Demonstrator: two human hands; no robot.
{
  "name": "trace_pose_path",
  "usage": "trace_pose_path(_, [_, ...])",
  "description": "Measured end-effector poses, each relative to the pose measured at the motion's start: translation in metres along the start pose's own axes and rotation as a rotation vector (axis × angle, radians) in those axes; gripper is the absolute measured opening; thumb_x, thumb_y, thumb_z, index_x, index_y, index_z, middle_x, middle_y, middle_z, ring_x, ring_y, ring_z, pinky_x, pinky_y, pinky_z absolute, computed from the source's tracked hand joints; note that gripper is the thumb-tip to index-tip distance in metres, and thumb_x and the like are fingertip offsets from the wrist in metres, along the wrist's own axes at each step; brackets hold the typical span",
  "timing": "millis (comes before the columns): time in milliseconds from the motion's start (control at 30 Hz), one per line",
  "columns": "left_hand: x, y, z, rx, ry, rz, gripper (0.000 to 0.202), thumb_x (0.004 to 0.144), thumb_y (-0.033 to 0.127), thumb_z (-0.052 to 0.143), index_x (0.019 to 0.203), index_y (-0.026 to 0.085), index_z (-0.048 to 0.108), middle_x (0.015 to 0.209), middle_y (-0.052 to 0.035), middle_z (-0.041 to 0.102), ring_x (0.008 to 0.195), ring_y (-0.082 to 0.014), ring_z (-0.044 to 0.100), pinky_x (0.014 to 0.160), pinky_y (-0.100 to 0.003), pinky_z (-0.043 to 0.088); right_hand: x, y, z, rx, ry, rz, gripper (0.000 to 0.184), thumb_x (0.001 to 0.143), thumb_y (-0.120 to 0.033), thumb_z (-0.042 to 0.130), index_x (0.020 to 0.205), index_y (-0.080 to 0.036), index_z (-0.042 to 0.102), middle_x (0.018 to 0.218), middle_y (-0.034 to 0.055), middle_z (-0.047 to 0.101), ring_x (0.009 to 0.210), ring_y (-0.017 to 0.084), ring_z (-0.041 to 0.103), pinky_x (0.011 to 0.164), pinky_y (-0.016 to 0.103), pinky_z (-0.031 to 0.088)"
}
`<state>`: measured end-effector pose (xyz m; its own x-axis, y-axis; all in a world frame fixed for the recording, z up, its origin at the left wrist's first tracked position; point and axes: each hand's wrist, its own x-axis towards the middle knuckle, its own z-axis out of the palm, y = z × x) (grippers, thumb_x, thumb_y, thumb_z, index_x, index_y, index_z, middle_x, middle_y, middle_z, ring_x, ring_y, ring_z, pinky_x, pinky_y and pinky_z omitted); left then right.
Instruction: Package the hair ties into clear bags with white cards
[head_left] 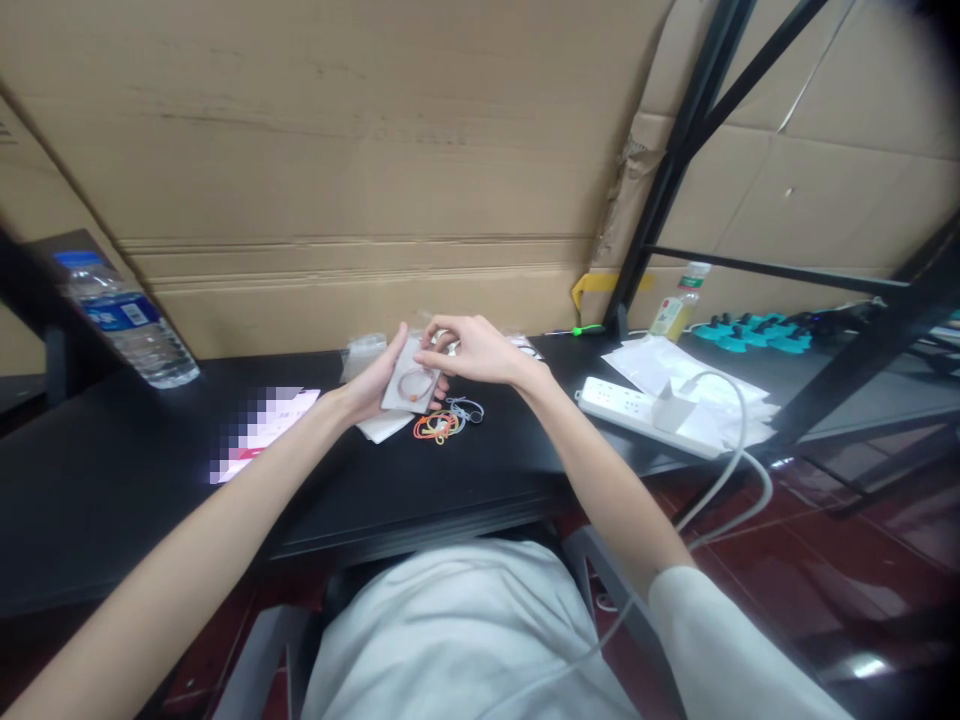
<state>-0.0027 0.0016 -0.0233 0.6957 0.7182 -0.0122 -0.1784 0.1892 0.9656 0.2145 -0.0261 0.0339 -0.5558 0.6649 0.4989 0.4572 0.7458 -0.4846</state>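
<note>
In my left hand point(367, 392) is a small white card point(396, 394), tilted toward me, its fingers behind the card and the thumb along the left edge. A thin cord bracelet point(413, 399) with a small orange bead lies looped on the card's face. My right hand point(484, 348) is at the card's upper right, thumb and fingers pinched close to the bracelet; what is between them I cannot make out. Just below the hands, orange, yellow and grey-blue cord bracelets point(439, 427) lie on the black table point(465, 480). White cards point(386, 426) lie partly under the left hand.
Clear plastic bags point(361, 355) lie behind my left hand. A lit phone point(281, 420) and a water bottle point(135, 325) are to the left. At right are a power strip point(637, 415) with a plugged-in charger, white papers point(720, 385) and a drink bottle point(681, 300). Cardboard point(375, 150) stands behind.
</note>
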Motion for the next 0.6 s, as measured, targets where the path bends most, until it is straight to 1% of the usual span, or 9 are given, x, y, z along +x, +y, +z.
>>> trace_pose_path(100, [0.0,0.0,0.002,0.004,-0.025,-0.009,0.08,0.097,0.084,0.035,0.109,0.014,0.073,0.092,-0.0163,0.078,0.08,-0.0252,0.078,0.079,-0.04,0.064,-0.002,-0.003,-0.003,0.022,-0.036,0.028,0.035,0.093,-0.054,0.073,0.104,-0.021,0.075,0.091,0.0049,0.082,0.077,0.02,0.075,0.074,0.031,0.052])
trace_pose_path(233, [0.001,0.0,0.001,-0.003,-0.032,0.002,0.079,0.096,0.085,0.036,0.111,0.017,0.072,0.088,-0.014,0.077,0.081,-0.0248,0.076,0.083,-0.041,0.063,-0.003,-0.008,-0.003,0.156,-0.115,0.092,0.041,0.091,-0.057,0.075,0.108,-0.02,0.077,0.092,0.0065,0.082,0.07,0.019,0.075,0.057,0.027,0.054])
trace_pose_path(300, [0.001,0.001,0.002,0.02,-0.025,0.006,0.079,0.095,0.086,0.036,0.112,0.018,0.072,0.086,-0.0129,0.076,0.08,-0.0242,0.075,0.082,-0.04,0.063,-0.003,-0.01,-0.003,0.216,-0.156,0.108,0.043,0.091,-0.058,0.075,0.108,-0.019,0.077,0.092,0.0069,0.082,0.068,0.019,0.075,0.052,0.026,0.054])
trace_pose_path(433, [-0.002,0.003,0.008,0.081,-0.022,0.007,0.079,0.095,0.086,0.037,0.112,0.017,0.072,0.085,-0.0122,0.076,0.077,-0.0222,0.075,0.077,-0.035,0.063,-0.002,-0.011,-0.001,0.291,-0.218,0.113,0.044,0.091,-0.061,0.075,0.105,-0.019,0.078,0.093,0.0074,0.082,0.069,0.019,0.076,0.05,0.025,0.056])
trace_pose_path(600, [-0.004,0.007,0.015,0.118,-0.001,0.002,0.081,0.096,0.085,0.036,0.104,0.013,0.072,0.084,-0.0139,0.076,0.072,-0.0206,0.075,0.073,-0.032,0.062,-0.001,-0.011,0.001,0.338,-0.255,0.104,0.044,0.091,-0.059,0.075,0.104,-0.018,0.079,0.093,0.007,0.082,0.067,0.017,0.076,0.051,0.023,0.056])
